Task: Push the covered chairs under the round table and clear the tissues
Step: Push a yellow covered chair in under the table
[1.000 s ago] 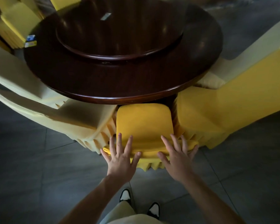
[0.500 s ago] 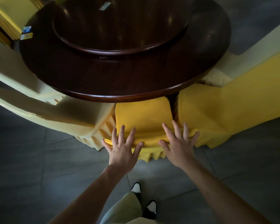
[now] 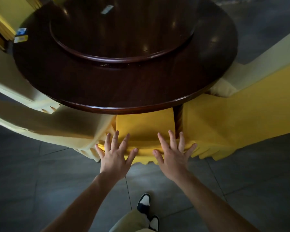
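Over the last second the bright yellow covered chair has slid further in: less of its cover shows between the hands and the rim of the round worktop, whose edge now overhangs the chair's far end. Both hands lie flat and spread on the chair's near edge, the left hand towards its left corner and the right hand towards its right, fingers splayed and palms pressing rather than gripping anything. This chair looks nearly home, so the push is probably in its closing stretch. A pale yellow covered chair stands just beside it on the left, and another bright yellow one on the right, both angled outward and, by the look of it, not yet tucked in. On the far left edge of the worktop sit two small packets, possibly the tissues, untouched; a small pale slip lies on the raised turntable. No bin or other container is visible, so where the tissues will go cannot be told.
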